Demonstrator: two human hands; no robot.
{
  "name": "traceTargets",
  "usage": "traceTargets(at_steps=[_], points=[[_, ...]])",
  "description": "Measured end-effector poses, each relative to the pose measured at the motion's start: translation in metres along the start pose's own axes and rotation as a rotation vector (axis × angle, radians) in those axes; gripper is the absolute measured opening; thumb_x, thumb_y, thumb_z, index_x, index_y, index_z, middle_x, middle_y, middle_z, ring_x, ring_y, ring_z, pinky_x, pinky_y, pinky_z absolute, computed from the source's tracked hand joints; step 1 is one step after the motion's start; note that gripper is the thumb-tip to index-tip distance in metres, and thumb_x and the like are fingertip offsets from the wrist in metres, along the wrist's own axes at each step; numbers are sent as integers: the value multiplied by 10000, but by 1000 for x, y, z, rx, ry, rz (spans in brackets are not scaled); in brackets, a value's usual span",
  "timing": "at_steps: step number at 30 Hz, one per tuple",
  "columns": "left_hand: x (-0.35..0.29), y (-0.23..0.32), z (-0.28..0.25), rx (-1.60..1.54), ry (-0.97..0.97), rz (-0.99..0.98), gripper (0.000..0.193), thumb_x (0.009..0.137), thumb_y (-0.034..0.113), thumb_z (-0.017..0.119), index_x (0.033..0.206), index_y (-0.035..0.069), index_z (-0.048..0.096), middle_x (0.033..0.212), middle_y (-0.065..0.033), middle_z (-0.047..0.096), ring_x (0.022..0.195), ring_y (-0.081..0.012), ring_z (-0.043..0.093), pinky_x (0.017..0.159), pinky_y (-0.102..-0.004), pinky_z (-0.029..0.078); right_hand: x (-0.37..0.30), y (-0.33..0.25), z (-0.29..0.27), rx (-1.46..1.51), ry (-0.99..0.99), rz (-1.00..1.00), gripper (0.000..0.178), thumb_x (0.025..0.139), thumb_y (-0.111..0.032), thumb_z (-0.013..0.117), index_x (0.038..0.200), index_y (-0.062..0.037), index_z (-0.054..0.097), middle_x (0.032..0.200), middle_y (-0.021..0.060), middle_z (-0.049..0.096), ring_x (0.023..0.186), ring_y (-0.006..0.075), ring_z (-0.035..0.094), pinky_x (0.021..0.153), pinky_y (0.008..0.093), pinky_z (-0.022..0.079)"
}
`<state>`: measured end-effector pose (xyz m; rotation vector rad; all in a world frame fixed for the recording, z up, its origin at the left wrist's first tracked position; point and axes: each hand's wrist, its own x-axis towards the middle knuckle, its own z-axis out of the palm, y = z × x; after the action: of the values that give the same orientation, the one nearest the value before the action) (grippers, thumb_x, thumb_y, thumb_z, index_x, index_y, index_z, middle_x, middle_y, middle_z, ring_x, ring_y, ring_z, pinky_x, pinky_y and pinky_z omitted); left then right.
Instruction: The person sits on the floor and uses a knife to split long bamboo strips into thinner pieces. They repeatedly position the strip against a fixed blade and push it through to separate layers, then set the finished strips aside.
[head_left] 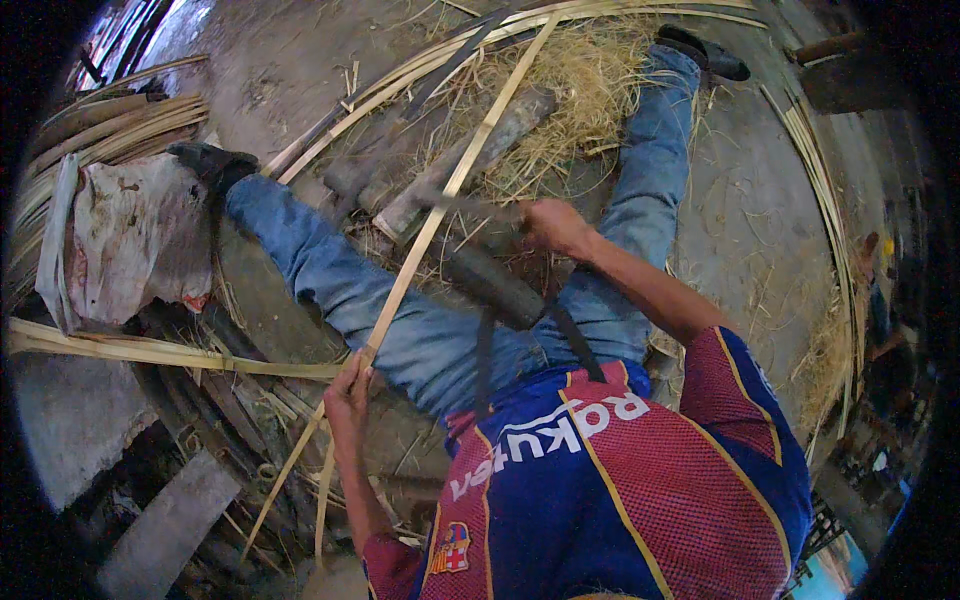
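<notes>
A long pale bamboo strip (408, 270) slants from the far middle down across my left thigh. My left hand (348, 390) is closed around its near part, with split ends trailing below the fingers. My right hand (558, 229) is closed on the handle of a knife (470, 206), whose dark, motion-blurred blade reaches left to the strip. The handle is hidden in my fist. Beneath the strip lies a wooden log (515, 130), and a dark cylinder (494, 286) rests between my thighs, beside dark straps.
Fibrous shavings (575, 95) are heaped between my outstretched legs. A bundle of strips (120, 130) and a whitish sack (140, 235) are at left. More strips (310, 368) lie beside my left hand; long thin strips (825, 215) curve along the right floor.
</notes>
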<state>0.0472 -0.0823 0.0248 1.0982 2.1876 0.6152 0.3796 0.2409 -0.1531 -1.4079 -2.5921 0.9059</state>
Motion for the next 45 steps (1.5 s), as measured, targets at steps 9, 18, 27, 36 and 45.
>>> traceTargets(at_steps=[9, 18, 27, 36, 45], points=[[53, 42, 31, -116, -45, 46, 392, 894, 170, 705, 1277, 122, 643, 1063, -167, 710, 935, -171, 681, 814, -284, 495, 28, 35, -62, -13, 566, 169, 328, 868, -322, 662, 866, 4, 630, 666, 204, 645, 664, 425, 652, 633, 497, 518], [144, 85, 78, 241, 48, 229, 344, 918, 379, 651, 1131, 117, 715, 960, -132, 708, 1074, -327, 623, 1043, -468, 331, 4, -1, -20, -6, 285, 105, 484, 866, -433, 706, 894, 34, 581, 708, 246, 579, 624, 409, 588, 573, 456, 478], [122, 47, 70, 272, 22, 275, 401, 971, 434, 537, 826, 108, 720, 725, -85, 658, 1156, -275, 586, 1179, -541, -8, 18, -27, -49, 744, 104, 373, 550, 952, -561, 538, 810, -30, 558, 582, 18, 503, 495, 133, 519, 458, 320, 421], [121, 43, 74, 360, 38, 263, 330, 959, 392, 575, 918, 113, 745, 862, -61, 705, 1123, -241, 601, 1178, -538, -4, -6, -53, -37, 702, -297, 283, 672, 952, -644, 453, 777, -16, 613, 603, 58, 559, 454, 175, 519, 458, 358, 446], [122, 54, 70, 356, 25, 272, 332, 961, 403, 569, 884, 125, 734, 821, -66, 693, 1114, -244, 600, 1178, -535, 4, -12, -68, -25, 826, -348, 413, 665, 946, -652, 454, 732, -46, 620, 623, 40, 576, 581, 171, 578, 554, 365, 463]])
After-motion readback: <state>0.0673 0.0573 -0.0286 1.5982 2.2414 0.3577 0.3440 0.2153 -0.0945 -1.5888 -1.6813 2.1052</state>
